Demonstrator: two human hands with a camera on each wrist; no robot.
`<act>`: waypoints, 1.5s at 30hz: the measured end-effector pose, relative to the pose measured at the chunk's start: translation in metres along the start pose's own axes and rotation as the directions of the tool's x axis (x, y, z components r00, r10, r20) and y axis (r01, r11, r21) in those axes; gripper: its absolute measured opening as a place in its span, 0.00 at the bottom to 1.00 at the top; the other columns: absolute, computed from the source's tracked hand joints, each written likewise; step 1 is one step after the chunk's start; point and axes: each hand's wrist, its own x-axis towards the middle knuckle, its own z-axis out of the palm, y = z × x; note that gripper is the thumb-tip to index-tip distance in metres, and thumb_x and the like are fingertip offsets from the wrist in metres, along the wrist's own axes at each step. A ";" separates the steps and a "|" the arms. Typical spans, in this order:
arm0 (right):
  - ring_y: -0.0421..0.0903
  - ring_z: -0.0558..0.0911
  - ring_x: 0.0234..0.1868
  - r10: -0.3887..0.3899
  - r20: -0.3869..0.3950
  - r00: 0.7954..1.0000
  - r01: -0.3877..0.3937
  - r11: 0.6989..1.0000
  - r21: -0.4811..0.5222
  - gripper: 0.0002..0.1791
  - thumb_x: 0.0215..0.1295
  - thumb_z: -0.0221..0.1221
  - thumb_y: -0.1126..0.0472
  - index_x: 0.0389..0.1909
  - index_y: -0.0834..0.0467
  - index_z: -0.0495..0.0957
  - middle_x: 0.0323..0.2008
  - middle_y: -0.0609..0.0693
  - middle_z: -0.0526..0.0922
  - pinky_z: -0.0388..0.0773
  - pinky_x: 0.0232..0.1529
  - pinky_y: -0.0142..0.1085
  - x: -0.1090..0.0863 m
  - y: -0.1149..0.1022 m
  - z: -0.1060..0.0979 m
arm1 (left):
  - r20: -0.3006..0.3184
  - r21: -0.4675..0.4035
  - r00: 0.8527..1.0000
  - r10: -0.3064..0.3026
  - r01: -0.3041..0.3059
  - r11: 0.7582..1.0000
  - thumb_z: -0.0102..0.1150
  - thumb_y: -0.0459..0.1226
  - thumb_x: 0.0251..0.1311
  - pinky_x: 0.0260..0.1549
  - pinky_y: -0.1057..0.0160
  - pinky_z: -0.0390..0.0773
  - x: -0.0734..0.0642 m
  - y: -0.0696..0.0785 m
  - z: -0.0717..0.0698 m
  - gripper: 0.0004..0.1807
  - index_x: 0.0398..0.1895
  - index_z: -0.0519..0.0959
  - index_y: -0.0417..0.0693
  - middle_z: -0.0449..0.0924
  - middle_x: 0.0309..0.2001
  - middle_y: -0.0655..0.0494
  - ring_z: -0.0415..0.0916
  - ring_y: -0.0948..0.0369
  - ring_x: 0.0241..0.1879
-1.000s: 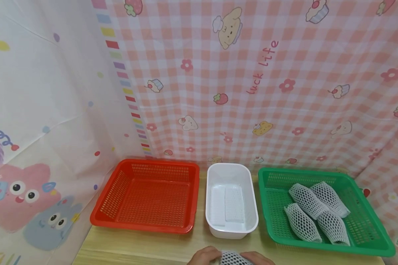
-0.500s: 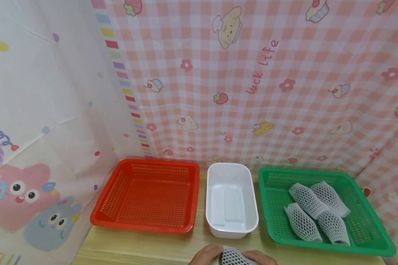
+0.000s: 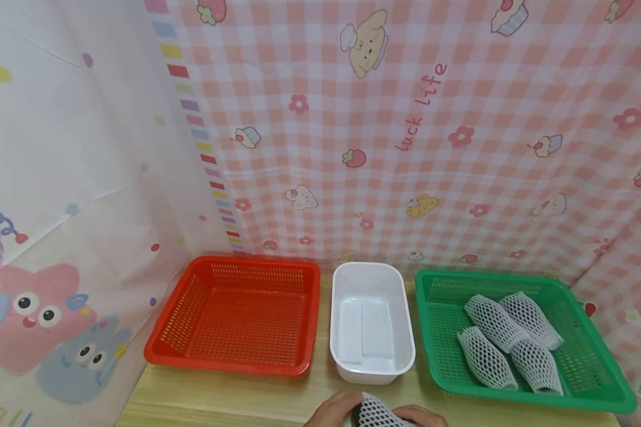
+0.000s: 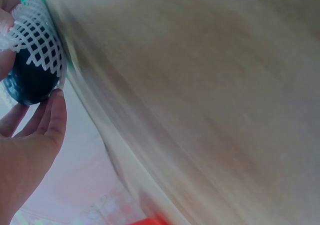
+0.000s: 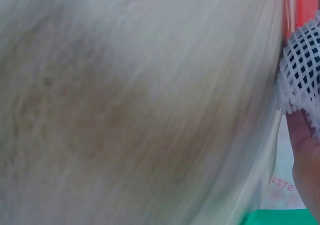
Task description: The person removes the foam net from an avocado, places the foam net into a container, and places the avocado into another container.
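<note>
Near the table's front edge, both hands hold a dark, bumpy-skinned avocado (image 4: 31, 80) partly covered by a white foam net sleeve (image 3: 376, 413). My left hand (image 3: 333, 410) grips the avocado's bare end, fingertips against its skin in the left wrist view. The net's other end is held by my right hand (image 3: 421, 415), seen with its thumb side along the mesh in the right wrist view (image 5: 304, 157). The bottom of the head view cuts off much of both hands. Several net-wrapped pieces (image 3: 494, 323) lie in the green basket (image 3: 444, 338) at right.
Behind the hands stands a white bin (image 3: 374, 376) with flat foam nets (image 3: 376, 332) lying inside. A red basket (image 3: 246, 326) with bare mesh bottom is at left. All sit on a wooden table (image 3: 235, 397), against a checked curtain (image 3: 320, 130).
The hands have risen slightly into the head view with the avocado and its sleeve. The net's left edge has tilted up, and more dark skin shows by the left fingers.
</note>
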 end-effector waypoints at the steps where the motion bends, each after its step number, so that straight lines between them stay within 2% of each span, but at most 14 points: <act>1: 0.37 0.85 0.49 -0.010 -0.005 1.000 0.010 1.000 -0.001 0.13 0.72 0.61 0.68 0.54 0.58 0.86 0.48 0.45 0.88 0.80 0.46 0.27 0.001 -0.003 0.000 | -0.004 0.010 1.000 0.009 -0.009 1.000 0.74 0.46 0.60 0.61 0.60 0.76 0.000 0.005 -0.002 0.34 0.67 0.77 0.39 0.79 0.62 0.48 0.75 0.61 0.62; 5: 0.37 0.85 0.48 -0.009 -0.013 1.000 0.008 1.000 -0.001 0.12 0.72 0.61 0.69 0.52 0.57 0.86 0.47 0.44 0.88 0.80 0.45 0.28 0.003 -0.008 0.000 | -0.020 0.050 0.999 0.027 -0.026 0.998 0.75 0.43 0.59 0.60 0.61 0.77 0.001 0.020 -0.009 0.34 0.65 0.77 0.36 0.79 0.60 0.46 0.76 0.60 0.60; 11: 0.36 0.85 0.47 0.113 -0.010 0.994 -0.112 0.993 0.022 0.13 0.73 0.62 0.66 0.51 0.48 0.87 0.47 0.38 0.87 0.80 0.48 0.29 -0.003 0.014 0.003 | -0.011 0.040 1.000 -0.016 0.016 0.999 0.75 0.45 0.60 0.60 0.61 0.77 0.000 0.022 -0.011 0.34 0.66 0.76 0.37 0.78 0.61 0.49 0.75 0.62 0.60; 15: 0.36 0.85 0.46 0.141 -0.007 0.990 -0.140 0.989 0.052 0.12 0.73 0.62 0.65 0.50 0.47 0.87 0.45 0.39 0.87 0.80 0.47 0.29 -0.004 0.023 0.004 | 0.018 -0.008 0.998 -0.061 0.061 0.998 0.74 0.46 0.61 0.62 0.60 0.75 0.001 0.020 -0.012 0.36 0.68 0.75 0.38 0.77 0.63 0.51 0.74 0.63 0.62; 21: 0.35 0.85 0.43 0.171 -0.006 0.985 -0.170 0.984 0.060 0.09 0.73 0.63 0.63 0.47 0.48 0.88 0.43 0.37 0.87 0.80 0.44 0.29 -0.002 0.020 0.006 | 0.056 -0.061 0.986 -0.158 0.161 0.985 0.74 0.47 0.60 0.64 0.58 0.73 0.000 0.023 -0.011 0.37 0.70 0.75 0.42 0.76 0.65 0.54 0.70 0.62 0.64; 26: 0.34 0.84 0.43 0.179 0.001 0.984 -0.179 0.983 0.046 0.09 0.71 0.65 0.61 0.48 0.47 0.87 0.43 0.36 0.87 0.80 0.44 0.29 -0.002 0.019 0.006 | 0.040 -0.015 0.983 -0.177 0.178 0.984 0.76 0.47 0.58 0.64 0.58 0.73 0.000 0.025 -0.009 0.36 0.68 0.77 0.42 0.77 0.63 0.54 0.70 0.61 0.63; 30: 0.33 0.83 0.43 0.169 0.021 0.985 -0.170 0.985 0.031 0.10 0.70 0.66 0.60 0.50 0.46 0.86 0.44 0.35 0.86 0.79 0.44 0.28 -0.001 0.015 0.003 | 0.043 0.008 0.970 -0.237 0.237 0.971 0.78 0.46 0.54 0.63 0.60 0.74 0.002 0.029 -0.010 0.37 0.66 0.78 0.42 0.77 0.60 0.57 0.71 0.64 0.59; 33: 0.32 0.83 0.43 0.132 0.026 0.991 -0.132 0.991 0.008 0.11 0.70 0.66 0.61 0.50 0.47 0.86 0.44 0.35 0.86 0.79 0.43 0.29 0.000 0.005 0.000 | 0.038 0.007 0.964 -0.262 0.262 0.965 0.80 0.45 0.52 0.60 0.63 0.75 0.003 0.033 -0.012 0.36 0.64 0.79 0.42 0.75 0.56 0.61 0.72 0.67 0.54; 34: 0.32 0.83 0.43 0.116 0.029 0.993 -0.117 0.993 0.001 0.10 0.70 0.66 0.62 0.50 0.50 0.86 0.44 0.35 0.86 0.79 0.42 0.29 0.002 -0.006 -0.002 | 0.031 0.012 0.968 -0.249 0.248 0.969 0.80 0.45 0.52 0.59 0.64 0.75 0.004 0.033 -0.012 0.36 0.63 0.79 0.42 0.75 0.54 0.61 0.72 0.68 0.53; 36: 0.32 0.82 0.43 0.124 0.034 0.992 -0.124 0.992 -0.002 0.10 0.71 0.65 0.62 0.50 0.50 0.86 0.43 0.35 0.86 0.78 0.41 0.28 0.003 -0.014 -0.004 | 0.013 0.024 0.978 -0.208 0.207 0.978 0.80 0.45 0.52 0.57 0.65 0.76 0.003 0.033 -0.014 0.34 0.61 0.80 0.43 0.75 0.54 0.62 0.72 0.69 0.52; 38: 0.31 0.82 0.43 0.120 0.036 0.992 -0.120 0.993 0.011 0.09 0.71 0.64 0.64 0.49 0.53 0.86 0.43 0.36 0.86 0.78 0.41 0.28 0.005 -0.027 -0.008 | 0.002 0.009 0.983 -0.184 0.184 0.983 0.80 0.46 0.52 0.57 0.64 0.75 0.002 0.032 -0.015 0.33 0.60 0.80 0.45 0.76 0.54 0.63 0.71 0.69 0.52; 40: 0.31 0.81 0.42 0.106 0.050 0.993 -0.107 0.994 0.024 0.08 0.72 0.63 0.65 0.48 0.58 0.86 0.43 0.38 0.86 0.78 0.40 0.29 0.008 -0.043 -0.013 | -0.016 0.020 0.991 -0.136 0.136 0.990 0.79 0.47 0.52 0.57 0.63 0.76 0.000 0.029 -0.016 0.32 0.60 0.80 0.46 0.77 0.55 0.62 0.72 0.68 0.54; 42: 0.31 0.81 0.43 0.090 0.054 0.995 -0.091 0.995 0.033 0.08 0.72 0.62 0.66 0.48 0.60 0.85 0.43 0.37 0.86 0.78 0.39 0.29 0.010 -0.052 -0.017 | -0.026 0.018 0.993 -0.119 0.119 0.993 0.78 0.48 0.53 0.58 0.61 0.76 -0.002 0.028 -0.018 0.32 0.60 0.80 0.47 0.79 0.56 0.62 0.73 0.66 0.56; 45: 0.31 0.80 0.43 0.075 0.056 0.996 -0.077 0.996 0.037 0.08 0.72 0.61 0.68 0.48 0.62 0.84 0.43 0.37 0.86 0.78 0.39 0.29 0.010 -0.062 -0.022 | -0.027 0.023 0.992 -0.125 0.126 0.992 0.77 0.50 0.54 0.58 0.59 0.76 -0.004 0.025 -0.020 0.32 0.60 0.80 0.47 0.81 0.56 0.60 0.74 0.64 0.57</act>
